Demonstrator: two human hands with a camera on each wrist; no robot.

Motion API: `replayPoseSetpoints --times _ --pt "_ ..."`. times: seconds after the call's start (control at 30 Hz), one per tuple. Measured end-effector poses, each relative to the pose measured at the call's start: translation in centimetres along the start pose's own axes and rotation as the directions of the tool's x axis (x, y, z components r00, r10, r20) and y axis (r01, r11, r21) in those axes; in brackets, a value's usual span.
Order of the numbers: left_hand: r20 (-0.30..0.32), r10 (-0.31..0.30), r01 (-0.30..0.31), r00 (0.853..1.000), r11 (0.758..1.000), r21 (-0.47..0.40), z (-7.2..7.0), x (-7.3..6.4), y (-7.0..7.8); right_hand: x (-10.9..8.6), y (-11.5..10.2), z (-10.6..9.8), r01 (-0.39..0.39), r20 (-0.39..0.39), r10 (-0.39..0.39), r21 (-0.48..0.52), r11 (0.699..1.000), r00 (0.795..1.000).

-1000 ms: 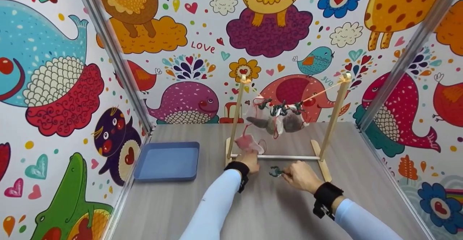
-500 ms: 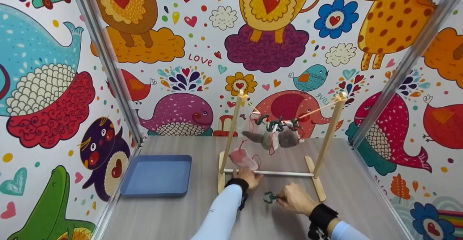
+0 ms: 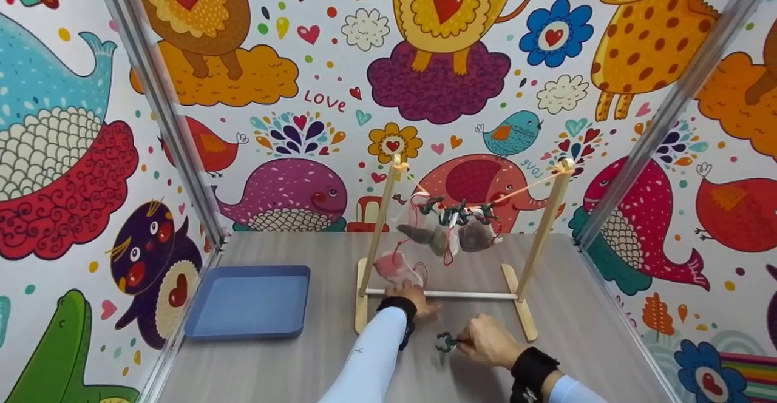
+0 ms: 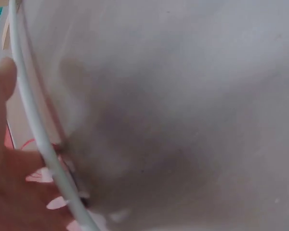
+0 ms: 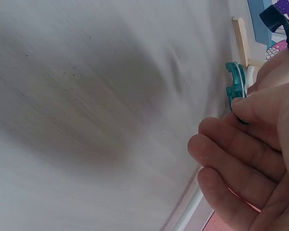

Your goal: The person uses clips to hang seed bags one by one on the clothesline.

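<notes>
With thumb and index finger my right hand (image 3: 488, 341) pinches a dark green clothespin (image 3: 447, 342) just above the table. In the right wrist view the clothespin (image 5: 236, 79) looks teal, and the other fingers are loosely bent. Reaching over the stand's white bottom rod (image 3: 467, 295), my left hand (image 3: 413, 300) has its fingertips at a small pink-and-white cloth piece with red cords (image 3: 393, 265). Its fingers are spread apart in the left wrist view; the fingertips (image 4: 38, 190) are partly hidden behind the rod. Similar grey and white pieces (image 3: 476, 238) hang from the line by green clothespins (image 3: 455, 212).
The wooden stand's left post (image 3: 379, 227) and right post (image 3: 545, 233) hold up the sagging line (image 3: 525, 187). To the left, a blue tray (image 3: 247, 303) lies on the grey table. Patterned walls (image 3: 291, 190) enclose the sides and back.
The head view has tilted up and shifted slightly. My left fingers have spread out at the pink cloth piece. My right hand keeps its pinch on the clothespin, close to the same spot.
</notes>
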State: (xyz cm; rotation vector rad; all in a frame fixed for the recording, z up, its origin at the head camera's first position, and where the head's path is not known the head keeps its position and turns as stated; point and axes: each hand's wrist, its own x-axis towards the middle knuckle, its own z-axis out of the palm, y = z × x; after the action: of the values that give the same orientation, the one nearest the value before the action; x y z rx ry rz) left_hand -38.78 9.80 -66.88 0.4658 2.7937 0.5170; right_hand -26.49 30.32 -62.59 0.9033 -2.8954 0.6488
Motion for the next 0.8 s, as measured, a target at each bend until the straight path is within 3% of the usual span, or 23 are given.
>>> replayPoseSetpoints --times 0.2,0.27,0.33,0.4,0.5,0.57,0.63,0.7,0.8 --pt "0.049 -0.004 0.004 0.999 1.000 -0.005 -0.5 -1.9 -0.7 -0.5 -0.9 1.2 0.021 -0.001 -0.021 -0.029 0.999 1.000" --pt "0.001 0.013 -0.013 1.000 1.000 -0.028 -0.3 -1.9 -1.1 -0.7 -1.0 1.4 0.028 -0.011 -0.029 -0.041 0.999 1.000" --pt "-0.088 0.052 -0.056 0.995 0.997 -0.049 -0.3 -1.9 -1.4 -1.0 -1.0 1.4 0.037 -0.025 -0.038 -0.048 0.998 0.999" --pt "-0.209 0.090 -0.103 0.974 0.993 -0.050 -0.4 -1.6 -1.3 -1.5 -0.7 1.2 0.042 -0.043 -0.044 -0.053 0.998 0.998" --pt "-0.382 0.126 -0.158 0.915 0.986 -0.056 -1.7 -1.6 -0.4 -2.1 -0.3 0.7 0.048 -0.070 -0.051 -0.053 0.997 0.996" --pt "-0.460 0.128 -0.180 0.878 0.981 -0.070 -2.7 -1.8 0.0 -2.1 -0.2 0.4 0.048 -0.085 -0.052 -0.053 0.997 0.995" --pt "-0.501 0.119 -0.201 0.857 0.973 -0.112 -3.8 -2.3 0.0 -1.6 -0.5 -0.1 0.054 -0.091 -0.059 -0.054 0.997 0.994" --pt "-0.508 0.138 -0.234 0.850 0.963 -0.130 -4.8 -2.9 -0.3 -0.7 -1.1 -0.7 0.051 -0.096 -0.056 -0.055 0.997 0.994" --pt "-0.500 0.228 -0.330 0.835 0.936 -0.125 -7.1 -4.5 -1.0 0.8 -2.3 -2.3 0.057 -0.104 -0.065 -0.075 0.996 0.992"
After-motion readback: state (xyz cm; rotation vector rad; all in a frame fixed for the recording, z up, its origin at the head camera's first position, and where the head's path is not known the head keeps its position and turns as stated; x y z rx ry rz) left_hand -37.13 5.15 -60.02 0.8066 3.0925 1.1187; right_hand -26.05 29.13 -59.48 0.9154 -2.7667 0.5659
